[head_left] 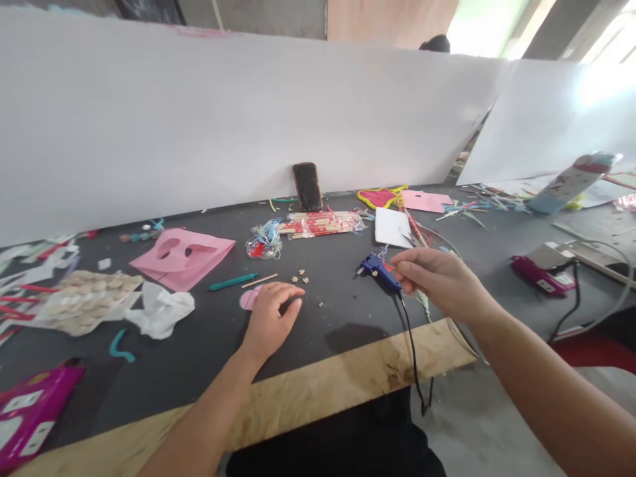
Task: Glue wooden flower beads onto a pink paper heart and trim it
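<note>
My left hand [272,315] rests low over the table, thumb and forefinger apart, the other fingers curled over a small pink rounded piece [248,299]. Just beyond it lie a teal pen-like tool [233,281], a thin wooden stick [260,280] and several tiny wooden bits [295,279]. My right hand [432,275] has its thumb and fingertips pinched together, right beside a blue glue gun [380,270]. Whether the fingertips grip the gun or something tiny cannot be made out. The gun's nozzle points left, and its black cord [413,351] drops over the table's front edge.
A phone [307,187] leans on the white partition [248,112] behind packaged sticks [320,224]. Left are a pink paper cutout [183,255], crumpled tissue [161,308] and a magenta box [37,414]. Right are a white pad [392,227], a magenta power strip [541,275] and a bottle [571,182].
</note>
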Demonstrator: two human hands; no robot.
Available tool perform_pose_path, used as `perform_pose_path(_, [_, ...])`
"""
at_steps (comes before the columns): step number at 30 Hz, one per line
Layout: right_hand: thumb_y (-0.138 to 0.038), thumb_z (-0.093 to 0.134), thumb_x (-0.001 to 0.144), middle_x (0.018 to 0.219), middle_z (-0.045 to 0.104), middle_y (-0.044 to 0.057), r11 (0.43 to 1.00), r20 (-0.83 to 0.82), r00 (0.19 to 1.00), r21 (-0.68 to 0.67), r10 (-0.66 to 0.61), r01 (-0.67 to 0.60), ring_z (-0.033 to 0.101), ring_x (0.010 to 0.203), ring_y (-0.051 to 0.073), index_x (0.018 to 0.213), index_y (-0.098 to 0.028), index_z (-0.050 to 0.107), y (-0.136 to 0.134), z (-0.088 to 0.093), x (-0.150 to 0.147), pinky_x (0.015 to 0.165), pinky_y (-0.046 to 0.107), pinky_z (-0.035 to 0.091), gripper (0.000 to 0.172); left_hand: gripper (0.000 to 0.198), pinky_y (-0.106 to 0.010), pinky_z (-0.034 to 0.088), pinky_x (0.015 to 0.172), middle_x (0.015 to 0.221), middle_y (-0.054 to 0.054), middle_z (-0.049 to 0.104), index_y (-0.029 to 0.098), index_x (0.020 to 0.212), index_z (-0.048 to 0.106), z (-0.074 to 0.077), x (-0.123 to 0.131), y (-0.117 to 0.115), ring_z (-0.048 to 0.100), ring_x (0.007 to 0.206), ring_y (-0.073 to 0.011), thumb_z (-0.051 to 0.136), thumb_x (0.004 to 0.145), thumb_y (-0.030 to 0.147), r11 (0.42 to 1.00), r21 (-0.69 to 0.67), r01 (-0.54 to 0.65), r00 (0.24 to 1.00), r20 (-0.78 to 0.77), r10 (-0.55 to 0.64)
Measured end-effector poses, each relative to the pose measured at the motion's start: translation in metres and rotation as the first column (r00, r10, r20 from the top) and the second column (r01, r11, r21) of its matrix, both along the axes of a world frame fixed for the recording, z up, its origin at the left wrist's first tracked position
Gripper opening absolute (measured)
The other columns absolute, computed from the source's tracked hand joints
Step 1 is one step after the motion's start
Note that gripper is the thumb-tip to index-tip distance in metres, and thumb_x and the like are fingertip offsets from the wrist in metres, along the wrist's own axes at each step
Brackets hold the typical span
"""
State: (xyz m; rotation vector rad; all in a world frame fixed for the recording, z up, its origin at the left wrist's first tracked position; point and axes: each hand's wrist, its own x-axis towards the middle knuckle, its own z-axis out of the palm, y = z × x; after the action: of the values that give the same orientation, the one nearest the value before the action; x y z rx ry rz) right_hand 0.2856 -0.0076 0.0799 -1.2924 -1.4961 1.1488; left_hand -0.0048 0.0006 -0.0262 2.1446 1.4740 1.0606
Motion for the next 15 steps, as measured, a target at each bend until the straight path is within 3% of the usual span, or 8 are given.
perform_pose_path(3, [-0.043,0.07,0.077,0.072,0.063,0.001,0.993,0.016,0.995,-0.068,0.099,-0.097,0.055,0.055,0.009,0.091,-0.014,0.066,0.007,0.002,-0.011,0.05,0.022,0.045,0.032,0.024,-0.044,0.043,0.098,0.113,-0.008,0.065,0.021,0.104,0.063,0.007,0.003,-0.005,0.057,0.11,-0.0234,0.053,0.083,0.024,0.991,-0.13,0.024,0.991,0.132,-0.006])
perform_pose_path(6, [-0.041,0.069,0.079,0.073,0.063,0.0,0.977,-0.023,0.982,-0.102,0.186,-0.187,0.055,0.056,0.008,0.091,-0.015,0.066,0.011,0.001,-0.026,0.05,0.02,0.045,0.029,0.041,-0.042,0.041,0.102,0.132,-0.008,0.056,0.024,0.124,0.052,0.019,0.008,-0.013,0.052,0.122,-0.0215,0.056,0.084,0.026,0.92,-0.288,0.265,0.927,0.34,-0.16])
perform_pose_path(9, [-0.04,0.068,0.079,0.073,0.063,0.0,0.957,-0.101,0.961,-0.11,0.259,-0.27,0.055,0.056,0.007,0.091,-0.016,0.066,0.011,-0.003,-0.046,0.051,0.02,0.045,0.027,0.055,-0.043,0.037,0.107,0.14,-0.008,0.049,0.028,0.134,0.043,0.036,0.012,-0.018,0.045,0.129,-0.0234,0.062,0.083,0.031,0.819,-0.333,0.468,0.848,0.431,-0.309])
perform_pose_path(12, [-0.04,0.068,0.079,0.074,0.063,0.0,0.931,-0.165,0.931,-0.112,0.326,-0.346,0.055,0.057,0.007,0.088,-0.016,0.066,0.011,-0.008,-0.069,0.052,0.02,0.045,0.026,0.048,-0.043,0.04,0.103,0.133,-0.007,0.055,0.028,0.126,0.053,0.051,0.019,-0.017,0.05,0.123,-0.0255,0.066,0.08,0.033,0.836,-0.277,0.474,0.86,0.351,-0.371])
perform_pose_path(15, [-0.04,0.068,0.079,0.071,0.062,-0.001,0.916,-0.215,0.907,-0.097,0.362,-0.389,0.054,0.057,0.008,0.087,-0.015,0.066,0.011,-0.015,-0.088,0.054,0.021,0.044,0.026,0.013,-0.037,0.046,0.094,0.105,-0.004,0.066,0.023,0.091,0.069,0.054,0.026,-0.01,0.061,0.102,-0.0208,0.057,0.087,0.028,0.881,-0.184,0.436,0.884,0.272,-0.381])
